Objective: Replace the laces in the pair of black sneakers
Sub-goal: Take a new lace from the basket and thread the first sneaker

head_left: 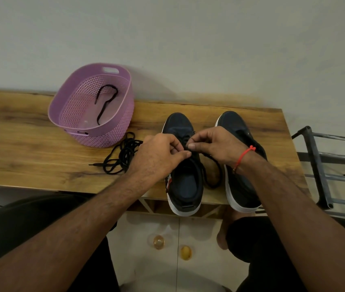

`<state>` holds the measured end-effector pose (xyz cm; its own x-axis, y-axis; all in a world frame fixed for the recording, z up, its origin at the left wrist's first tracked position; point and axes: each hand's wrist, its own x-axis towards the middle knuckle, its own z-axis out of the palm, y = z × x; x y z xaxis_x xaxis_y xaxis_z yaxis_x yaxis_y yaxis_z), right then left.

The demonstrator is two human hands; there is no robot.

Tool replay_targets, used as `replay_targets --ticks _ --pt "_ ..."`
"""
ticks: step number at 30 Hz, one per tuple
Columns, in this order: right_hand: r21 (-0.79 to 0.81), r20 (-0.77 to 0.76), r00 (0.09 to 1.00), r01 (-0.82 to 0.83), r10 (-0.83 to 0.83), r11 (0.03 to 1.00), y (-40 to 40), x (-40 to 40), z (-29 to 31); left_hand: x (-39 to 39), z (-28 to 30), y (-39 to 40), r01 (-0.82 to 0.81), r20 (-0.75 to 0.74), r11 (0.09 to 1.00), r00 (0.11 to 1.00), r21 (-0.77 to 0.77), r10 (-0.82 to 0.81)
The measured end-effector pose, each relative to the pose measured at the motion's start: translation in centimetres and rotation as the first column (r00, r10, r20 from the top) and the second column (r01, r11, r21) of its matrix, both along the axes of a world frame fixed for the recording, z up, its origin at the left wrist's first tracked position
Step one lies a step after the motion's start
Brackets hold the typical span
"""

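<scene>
Two black sneakers with white soles stand side by side on the wooden table, toes pointing away from me: the left sneaker [185, 182] and the right sneaker [238, 186]. Both hands work over the left sneaker's eyelets. My left hand [157, 154] pinches a black lace at its fingertips. My right hand [211, 144] pinches the same lace just beside it. A loop of that lace [214, 175] hangs down between the two shoes. A loose black lace [121, 157] lies in a tangle on the table left of the shoes.
A purple perforated basket [70, 114] stands at the back left of the wooden table [20, 144], with one black lace [106, 102] inside. A dark metal rack [323, 165] stands off the table's right end. The wall runs close behind.
</scene>
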<state>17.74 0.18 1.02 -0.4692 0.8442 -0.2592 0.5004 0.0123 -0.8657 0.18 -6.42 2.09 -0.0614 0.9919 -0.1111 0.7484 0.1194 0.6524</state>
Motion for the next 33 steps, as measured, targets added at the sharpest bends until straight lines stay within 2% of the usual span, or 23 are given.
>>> replay_targets --ticks 7,11,12,13,14,15,17,19,20,21,22,23,24,26,28,29,31,33 --pt "-0.036 -0.032 0.999 -0.011 0.01 0.999 0.4 0.3 -0.2 -0.7 0.8 -0.1 0.05 -0.092 0.998 0.995 0.026 -0.048" --pt "-0.113 0.043 0.997 -0.061 0.066 0.992 0.5 0.7 0.5 -2.2 2.0 0.4 0.005 -0.03 0.999 1.0 -0.043 -0.006" --pt "-0.126 0.041 0.997 -0.059 0.065 0.99 0.4 0.7 0.6 -2.7 2.3 0.5 -0.041 0.017 0.998 0.999 -0.057 0.042" --pt "-0.134 0.022 0.999 -0.046 0.05 0.99 0.4 0.8 0.6 -3.3 2.6 0.7 -0.103 0.125 0.991 0.986 -0.089 0.114" --pt "-0.136 -0.005 1.0 -0.025 0.024 0.99 0.5 0.8 0.6 -3.7 3.0 0.8 -0.163 0.3 0.975 0.932 -0.151 0.202" --pt "-0.127 -0.029 1.0 0.0 -0.004 0.992 0.5 0.8 0.6 -4.2 3.4 0.9 -0.195 0.499 0.955 0.818 -0.224 0.285" --pt "-0.099 -0.052 0.997 0.044 -0.049 0.994 0.6 0.8 0.4 -4.9 4.5 1.1 -0.188 0.792 0.934 0.494 -0.305 0.358" --pt "-0.091 -0.05 0.996 0.072 -0.076 0.993 0.7 0.8 0.2 -5.7 5.2 1.2 -0.203 0.911 0.924 0.198 -0.323 0.361" --pt "-0.092 -0.043 0.996 0.077 -0.081 0.993 0.6 0.8 0.1 -6.2 5.4 1.3 -0.226 0.928 0.915 0.093 -0.333 0.361" --pt "-0.093 -0.03 0.996 0.077 -0.081 0.993 0.6 0.7 0.0 -6.8 5.6 1.4 -0.249 0.93 0.903 0.026 -0.349 0.367" --pt "-0.093 -0.012 0.997 0.074 -0.075 0.993 0.5 0.7 -0.1 -7.5 5.7 1.5 -0.259 0.923 0.892 -0.003 -0.371 0.384" --pt "-0.092 0.004 0.998 0.066 -0.066 0.994 0.5 0.6 -0.1 -8.1 6.1 1.5 -0.249 0.911 0.884 0.013 -0.396 0.412" --pt "-0.089 0.012 0.998 0.057 -0.056 0.994 0.5 0.5 -0.1 -8.6 6.6 1.4 -0.212 0.895 0.885 0.076 -0.415 0.438" --pt "-0.081 0.016 0.999 0.041 -0.039 0.996 0.5 0.3 -0.1 -8.8 7.6 1.0 -0.065 0.846 0.898 0.312 -0.435 0.432" --pt "-0.073 0.02 0.999 0.034 -0.033 0.997 0.6 0.3 -0.1 -7.8 7.9 0.2 0.104 0.76 0.89 0.569 -0.444 0.313" --pt "-0.071 0.025 0.999 0.032 -0.03 0.997 0.6 0.3 -0.1 -7.0 7.5 -0.3 0.183 0.72 0.873 0.653 -0.452 0.236" --pt "-0.066 0.044 0.999 0.022 -0.019 0.998 0.7 0.6 -0.2 -5.0 6.6 -1.1 0.338 0.689 0.815 0.718 -0.47 0.1" --pt "-0.048 0.064 0.998 -0.003 0.006 0.999 0.8 0.8 -0.2 -3.5 5.3 -1.3 0.401 0.661 0.78 0.75 -0.481 0.022"
